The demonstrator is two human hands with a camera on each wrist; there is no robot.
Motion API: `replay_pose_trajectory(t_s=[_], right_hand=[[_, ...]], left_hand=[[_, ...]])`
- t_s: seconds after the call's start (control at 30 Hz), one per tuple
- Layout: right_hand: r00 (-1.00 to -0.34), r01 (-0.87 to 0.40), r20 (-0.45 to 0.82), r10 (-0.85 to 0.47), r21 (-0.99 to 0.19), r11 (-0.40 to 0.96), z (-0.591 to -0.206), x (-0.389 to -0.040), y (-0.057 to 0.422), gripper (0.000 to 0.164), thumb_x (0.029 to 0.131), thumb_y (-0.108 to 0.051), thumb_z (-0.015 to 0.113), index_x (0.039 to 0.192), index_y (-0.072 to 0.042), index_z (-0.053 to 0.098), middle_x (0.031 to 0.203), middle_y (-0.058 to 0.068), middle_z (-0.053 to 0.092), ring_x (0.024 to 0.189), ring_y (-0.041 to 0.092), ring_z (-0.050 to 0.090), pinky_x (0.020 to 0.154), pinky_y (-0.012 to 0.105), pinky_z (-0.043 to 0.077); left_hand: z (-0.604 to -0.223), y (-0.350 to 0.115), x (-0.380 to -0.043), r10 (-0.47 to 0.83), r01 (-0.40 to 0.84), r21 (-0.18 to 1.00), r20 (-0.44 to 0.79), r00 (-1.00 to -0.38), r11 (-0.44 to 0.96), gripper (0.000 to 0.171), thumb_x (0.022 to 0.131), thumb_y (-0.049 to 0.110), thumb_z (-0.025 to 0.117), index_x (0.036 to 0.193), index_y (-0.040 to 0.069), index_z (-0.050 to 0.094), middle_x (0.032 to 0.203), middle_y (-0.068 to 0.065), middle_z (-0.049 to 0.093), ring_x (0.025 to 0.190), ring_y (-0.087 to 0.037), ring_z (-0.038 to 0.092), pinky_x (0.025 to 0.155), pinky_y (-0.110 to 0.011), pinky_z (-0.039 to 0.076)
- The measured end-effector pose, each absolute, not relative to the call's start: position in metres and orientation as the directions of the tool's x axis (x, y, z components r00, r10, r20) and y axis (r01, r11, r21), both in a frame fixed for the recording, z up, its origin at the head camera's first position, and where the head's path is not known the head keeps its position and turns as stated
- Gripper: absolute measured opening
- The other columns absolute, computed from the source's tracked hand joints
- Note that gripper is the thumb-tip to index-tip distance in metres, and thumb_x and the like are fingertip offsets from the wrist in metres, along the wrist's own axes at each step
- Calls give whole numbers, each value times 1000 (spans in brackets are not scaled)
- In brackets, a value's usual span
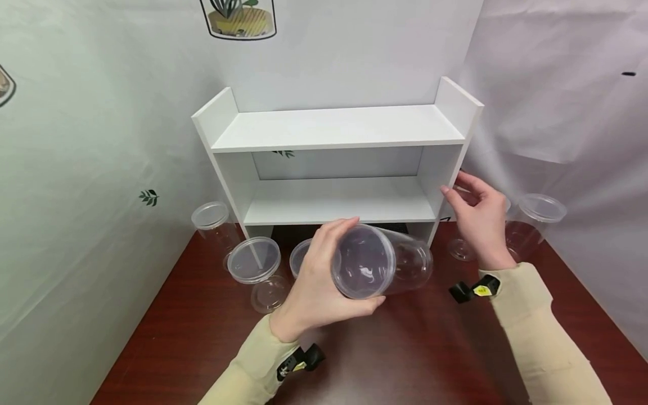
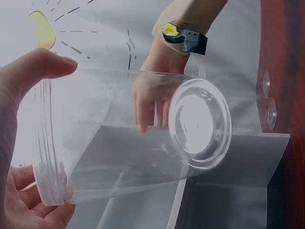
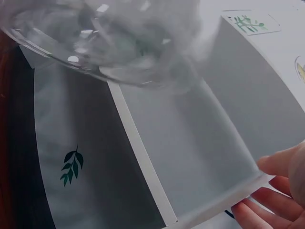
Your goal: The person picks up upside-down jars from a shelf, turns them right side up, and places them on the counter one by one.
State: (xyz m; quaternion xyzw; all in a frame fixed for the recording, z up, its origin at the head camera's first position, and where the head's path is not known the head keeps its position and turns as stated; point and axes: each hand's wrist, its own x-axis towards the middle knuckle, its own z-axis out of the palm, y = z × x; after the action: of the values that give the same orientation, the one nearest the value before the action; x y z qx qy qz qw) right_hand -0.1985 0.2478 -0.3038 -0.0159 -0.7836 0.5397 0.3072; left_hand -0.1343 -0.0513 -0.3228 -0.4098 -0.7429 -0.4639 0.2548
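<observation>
My left hand [image 1: 319,287] grips a clear plastic jar [image 1: 412,261] around its lidded end, thumb on one side and fingers on the other. The jar lies tilted on its side in the air in front of the white shelf [image 1: 339,199], its translucent lid [image 1: 361,261] facing me. In the left wrist view the jar [image 2: 119,138] looks see-through, with a ringed round base. My right hand [image 1: 481,219] holds the front edge of the shelf's right side panel. In the right wrist view the thumb [image 3: 281,162] is on the inner face, with the other fingers around the outside.
Lidded clear jars stand left of the shelf, one at the back [image 1: 210,216] and one nearer [image 1: 255,261]. Another lid [image 1: 298,256] shows partly behind my left hand. At the right stands another jar [image 1: 541,209]. A dark red tabletop [image 1: 405,349] lies beneath.
</observation>
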Motion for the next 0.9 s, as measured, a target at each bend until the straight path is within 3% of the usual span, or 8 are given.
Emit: replay_pose_trajectory(t_s=[0.47, 0.6, 0.77, 0.9], right_hand=[[-803, -302, 472, 364, -849, 434, -302, -202, 249, 41, 93, -20, 77, 131, -8, 70, 123, 12, 70, 94, -1, 69, 75, 13, 55], [-796, -308, 480, 369, -846, 435, -303, -202, 249, 40, 93, -19, 77, 131, -8, 70, 122, 12, 71, 93, -1, 68, 74, 13, 54], [-798, -306, 477, 369, -847, 435, -304, -202, 248, 40, 94, -20, 76, 131, -9, 70, 122, 11, 71, 94, 0, 68, 73, 13, 54], [-800, -308, 474, 369, -851, 426, -305, -203, 248, 40, 94, -20, 76, 132, -10, 70, 124, 10, 70, 98, 2, 69, 75, 14, 54]], left_hand=[[-342, -10, -142, 433, 824, 509, 703, -565, 249, 117, 57, 39, 99, 153, 13, 38, 146, 0, 46, 131, -15, 43, 107, -33, 42], [-353, 2, -143, 419, 786, 545, 666, -617, 292, 116, 58, 42, 99, 153, 15, 38, 144, 3, 48, 128, -13, 45, 105, -31, 43], [-365, 11, -143, 381, 688, 638, 575, -725, 346, 117, 57, 45, 100, 152, 15, 39, 142, 4, 49, 125, -10, 46, 103, -30, 44], [-374, 16, -146, 367, 650, 667, 539, -759, 364, 116, 55, 45, 101, 150, 13, 41, 142, 4, 47, 126, -9, 45, 106, -29, 42]])
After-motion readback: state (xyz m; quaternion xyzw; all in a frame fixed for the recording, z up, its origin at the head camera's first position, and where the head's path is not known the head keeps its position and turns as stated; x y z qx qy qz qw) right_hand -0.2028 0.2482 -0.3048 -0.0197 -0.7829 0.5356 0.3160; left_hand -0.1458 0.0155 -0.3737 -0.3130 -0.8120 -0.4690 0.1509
